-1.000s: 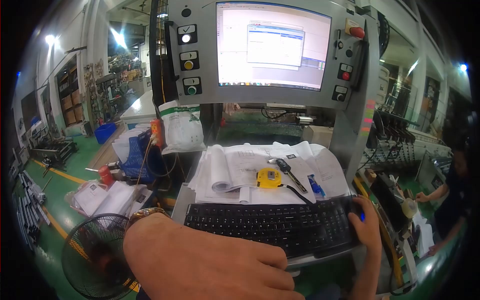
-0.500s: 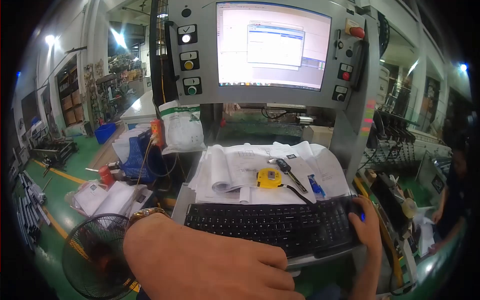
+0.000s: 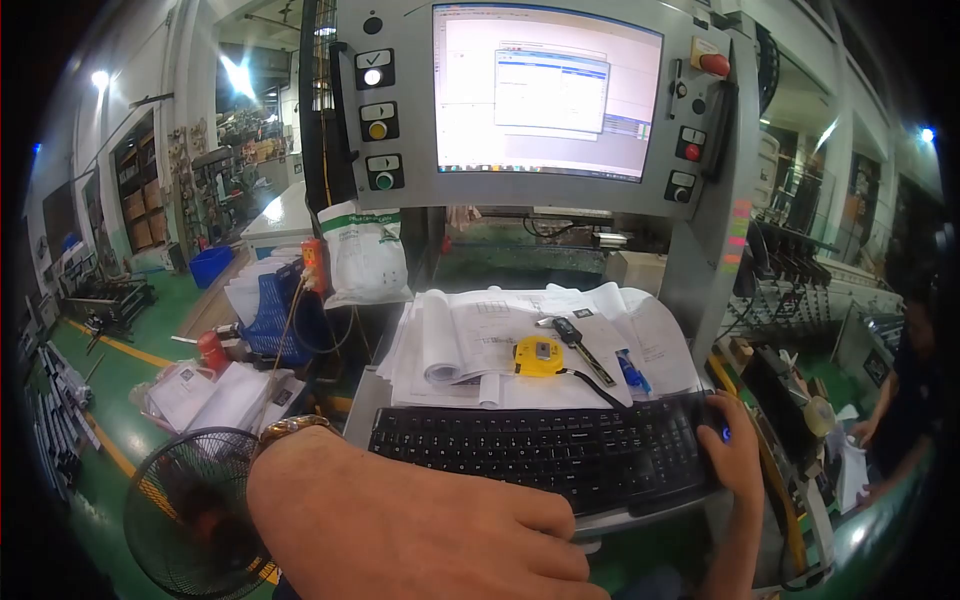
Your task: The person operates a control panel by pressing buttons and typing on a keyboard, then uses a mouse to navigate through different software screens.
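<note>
My left hand (image 3: pixel 430 515) is large in the foreground, bent at the wrist below a watch or bracelet, in front of the black keyboard (image 3: pixel 540 450). Its fingers are curled together, and whatever they may hold is hidden. At the keyboard's right end, my right hand (image 3: pixel 735 445) is wrapped round a dark mouse that shows a blue light (image 3: pixel 726 434). Behind the keyboard lie printed papers (image 3: pixel 480 330), one of them rolled. On them rest a yellow tape measure (image 3: pixel 538 356), a black key fob (image 3: pixel 568 332) and a blue object (image 3: pixel 632 372).
A machine screen (image 3: pixel 550 90) with buttons at both sides stands ahead. A white bag (image 3: pixel 365 255) hangs at its left, above a blue basket (image 3: pixel 280 315). A round wire-cage fan (image 3: pixel 195 510) is at the lower left. Another person (image 3: pixel 905 390) stands at the far right.
The other person's hand at the far right has moved slightly up and left over the white material. My own hands show no clear movement.
</note>
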{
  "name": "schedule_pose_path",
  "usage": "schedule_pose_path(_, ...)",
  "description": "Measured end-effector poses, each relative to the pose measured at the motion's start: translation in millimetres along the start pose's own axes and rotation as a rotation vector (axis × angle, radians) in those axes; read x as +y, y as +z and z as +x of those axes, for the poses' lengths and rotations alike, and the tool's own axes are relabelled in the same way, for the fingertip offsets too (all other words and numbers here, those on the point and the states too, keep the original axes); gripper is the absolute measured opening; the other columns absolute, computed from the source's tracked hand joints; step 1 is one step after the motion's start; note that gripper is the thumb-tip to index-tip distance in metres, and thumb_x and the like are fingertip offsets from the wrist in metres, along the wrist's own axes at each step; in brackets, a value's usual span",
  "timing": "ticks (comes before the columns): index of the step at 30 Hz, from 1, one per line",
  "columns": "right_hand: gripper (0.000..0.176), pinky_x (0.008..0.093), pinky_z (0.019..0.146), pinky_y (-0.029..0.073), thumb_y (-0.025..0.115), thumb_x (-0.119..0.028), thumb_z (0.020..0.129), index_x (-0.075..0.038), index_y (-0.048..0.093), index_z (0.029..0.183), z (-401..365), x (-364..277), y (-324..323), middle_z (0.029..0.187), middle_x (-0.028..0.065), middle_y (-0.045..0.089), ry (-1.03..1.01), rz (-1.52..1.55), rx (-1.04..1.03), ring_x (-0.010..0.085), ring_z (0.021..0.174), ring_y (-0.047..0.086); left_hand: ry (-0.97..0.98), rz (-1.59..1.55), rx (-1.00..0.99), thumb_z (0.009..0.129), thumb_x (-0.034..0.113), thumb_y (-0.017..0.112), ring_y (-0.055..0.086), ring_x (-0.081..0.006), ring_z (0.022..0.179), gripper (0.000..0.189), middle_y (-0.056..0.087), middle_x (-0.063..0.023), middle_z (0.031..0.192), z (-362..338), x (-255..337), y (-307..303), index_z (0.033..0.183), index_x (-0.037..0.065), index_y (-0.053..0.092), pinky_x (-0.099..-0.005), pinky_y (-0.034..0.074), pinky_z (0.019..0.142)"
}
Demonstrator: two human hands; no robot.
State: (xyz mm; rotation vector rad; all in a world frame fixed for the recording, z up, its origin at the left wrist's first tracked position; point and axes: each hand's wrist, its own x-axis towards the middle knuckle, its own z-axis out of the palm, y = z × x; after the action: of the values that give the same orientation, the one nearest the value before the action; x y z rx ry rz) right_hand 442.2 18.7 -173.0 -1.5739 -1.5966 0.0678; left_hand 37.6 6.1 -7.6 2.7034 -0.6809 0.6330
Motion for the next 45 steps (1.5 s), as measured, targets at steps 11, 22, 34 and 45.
schedule_pose_path(11,0.048,0.0429,0.116,0.042,0.072,-0.010,0.086,0.000,0.063,0.131,0.2,2.6,0.4,0.148,0.0226,0.058,-0.015,-0.002,-0.003,0.0387,0.137,0.056,-0.010,0.008,-0.107,0.103,0.067,0.051,0.070,-0.0271,0.093,0.086,0.073,-0.0140,0.108,7.8,4.2,-12.8,0.148,-0.006,0.057,-0.0377,0.048,0.081)
schedule_pose_path(22,0.048,0.0424,0.116,0.042,0.073,-0.010,0.086,0.000,0.063,0.132,-0.2,5.5,1.2,0.148,0.0217,0.058,-0.014,-0.002,0.002,0.0377,0.137,0.056,0.018,0.023,-0.004,0.102,0.068,0.052,0.070,-0.0274,0.094,0.087,0.073,-0.0141,0.108,-2.5,-2.8,2.9,0.149,-0.005,0.056,-0.0378,0.048,0.082)
schedule_pose_path(34,0.048,0.0421,0.116,0.042,0.073,-0.010,0.085,-0.001,0.064,0.131,-0.4,-0.2,0.5,0.149,0.0207,0.058,0.006,-0.016,0.006,0.0372,0.138,0.057,-0.181,-0.238,-0.359,0.105,0.029,0.054,0.057,-0.0454,0.123,0.047,0.060,-0.0323,0.123,4.0,8.2,-26.0,0.115,-0.017,0.062,-0.0558,0.044,0.106)
schedule_pose_path(45,0.049,0.0415,0.113,0.045,0.074,-0.008,0.083,-0.002,0.065,0.131,-0.3,0.1,0.6,0.147,0.0184,0.060,0.005,-0.019,0.012,0.0364,0.134,0.060,0.006,-0.002,0.013,0.104,0.066,0.050,0.070,-0.0275,0.094,0.084,0.073,-0.0141,0.108,-1.6,-0.8,1.7,0.148,-0.005,0.058,-0.0380,0.049,0.082)
